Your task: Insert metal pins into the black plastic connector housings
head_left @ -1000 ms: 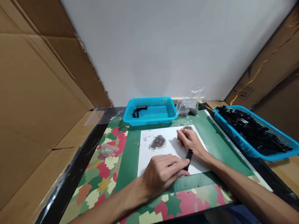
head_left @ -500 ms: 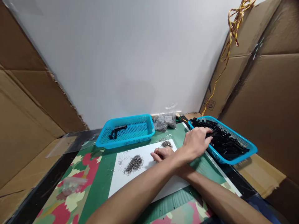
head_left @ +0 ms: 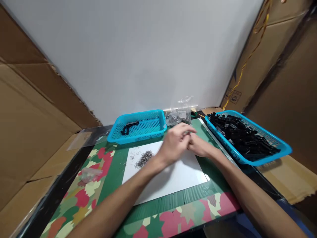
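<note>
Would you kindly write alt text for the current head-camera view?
Bare left hand and right hand meet, blurred, over a rectangular white sheet with a pile of tiny metallic pieces. Beyond is a blue perforated basket holding one elongated black part; to the right, a second blue basket is heaped with black parts.

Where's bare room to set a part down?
White sheet: near-right area, between left forearm and right forearm. Left blue basket: right half, beside the black part. Crowded: right blue basket, heaped with black parts; the sheet's far-right corner, by both hands; its left side, under small metal pieces.
</note>
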Demonstrator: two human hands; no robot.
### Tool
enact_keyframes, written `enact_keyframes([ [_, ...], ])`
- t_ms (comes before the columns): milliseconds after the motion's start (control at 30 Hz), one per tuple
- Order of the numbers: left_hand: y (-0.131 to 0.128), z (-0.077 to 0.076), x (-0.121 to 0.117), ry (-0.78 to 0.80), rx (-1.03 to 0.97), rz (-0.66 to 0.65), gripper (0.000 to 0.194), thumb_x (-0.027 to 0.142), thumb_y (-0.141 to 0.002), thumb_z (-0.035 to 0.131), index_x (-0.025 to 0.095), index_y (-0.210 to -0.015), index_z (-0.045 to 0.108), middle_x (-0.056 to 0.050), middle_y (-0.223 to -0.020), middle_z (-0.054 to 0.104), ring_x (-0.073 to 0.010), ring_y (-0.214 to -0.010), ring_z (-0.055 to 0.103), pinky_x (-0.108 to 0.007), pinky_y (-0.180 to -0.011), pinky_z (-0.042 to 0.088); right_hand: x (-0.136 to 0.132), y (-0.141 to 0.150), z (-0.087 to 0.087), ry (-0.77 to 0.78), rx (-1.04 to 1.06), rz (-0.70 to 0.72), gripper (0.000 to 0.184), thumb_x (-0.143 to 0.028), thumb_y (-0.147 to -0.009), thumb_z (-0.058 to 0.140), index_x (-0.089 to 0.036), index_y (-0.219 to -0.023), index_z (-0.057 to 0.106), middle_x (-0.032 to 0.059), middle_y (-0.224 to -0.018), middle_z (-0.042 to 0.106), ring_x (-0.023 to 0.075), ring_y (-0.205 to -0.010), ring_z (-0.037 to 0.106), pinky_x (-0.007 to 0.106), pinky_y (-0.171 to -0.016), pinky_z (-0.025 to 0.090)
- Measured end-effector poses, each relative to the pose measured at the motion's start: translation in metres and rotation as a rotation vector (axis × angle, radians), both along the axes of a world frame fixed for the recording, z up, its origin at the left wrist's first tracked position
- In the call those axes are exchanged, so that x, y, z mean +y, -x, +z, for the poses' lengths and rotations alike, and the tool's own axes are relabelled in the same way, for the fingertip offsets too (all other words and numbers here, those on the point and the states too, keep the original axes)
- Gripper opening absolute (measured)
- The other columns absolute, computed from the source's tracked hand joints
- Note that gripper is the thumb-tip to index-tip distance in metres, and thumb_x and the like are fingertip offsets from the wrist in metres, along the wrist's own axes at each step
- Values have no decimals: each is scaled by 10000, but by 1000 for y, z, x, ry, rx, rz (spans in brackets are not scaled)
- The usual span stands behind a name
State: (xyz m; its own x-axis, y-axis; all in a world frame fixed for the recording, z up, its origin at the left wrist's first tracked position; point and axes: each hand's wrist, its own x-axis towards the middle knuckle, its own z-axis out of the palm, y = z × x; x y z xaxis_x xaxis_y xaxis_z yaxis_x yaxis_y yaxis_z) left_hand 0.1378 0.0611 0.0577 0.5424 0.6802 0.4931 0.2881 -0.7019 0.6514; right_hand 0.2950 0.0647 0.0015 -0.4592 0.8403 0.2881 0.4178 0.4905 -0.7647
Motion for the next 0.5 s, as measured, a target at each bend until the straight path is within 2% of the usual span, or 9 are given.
enact_keyframes([
  [133, 109, -6, 33, 63, 105, 486, 220, 184, -901, 578, 188, -958, 791, -47, -1006, 792, -182, -791, 659, -311, -746, 520, -9, 4, 8, 91, -210, 55, 221, -315, -956, 622, -168, -795, 650, -31, -654, 526, 120, -606, 412, 277, -606, 272],
  [233, 170, -3, 57, 70, 212, 667, 234, 212, -895, 574, 171, -991, 783, -61, -1025, 794, -188, -809, 656, -303, -763, 513, -14, 8, 6, 160, -264, 86, 117, -254, -913, 654, -173, -856, 716, -37, -644, 527, 114, -589, 412, 269, -592, 283],
  [267, 185, 0, 64, 82, 272, 699, 251, 224, -906, 565, 170, -1038, 772, -65, -1070, 790, -189, -842, 662, -295, -773, 513, -14, 10, 4, 174, -263, 87, 102, -246, -904, 658, -179, -872, 728, -38, -640, 527, 115, -587, 415, 268, -587, 285],
  [367, 215, 14, 86, 123, 380, 746, 227, 229, -896, 595, 140, -1029, 755, -95, -1043, 790, -194, -847, 674, -286, -766, 511, -16, 15, -2, 192, -246, 60, 91, -260, -889, 674, -199, -904, 741, -43, -613, 500, 126, -577, 416, 270, -570, 281],
  [500, 234, 24, 110, 162, 539, 783, 168, 202, -876, 633, 147, -979, 753, -101, -1050, 789, -198, -901, 691, -268, -782, 501, -17, 19, -6, 196, -236, 50, 125, -276, -901, 653, -202, -858, 743, -23, -605, 507, 141, -568, 419, 281, -555, 273],
])
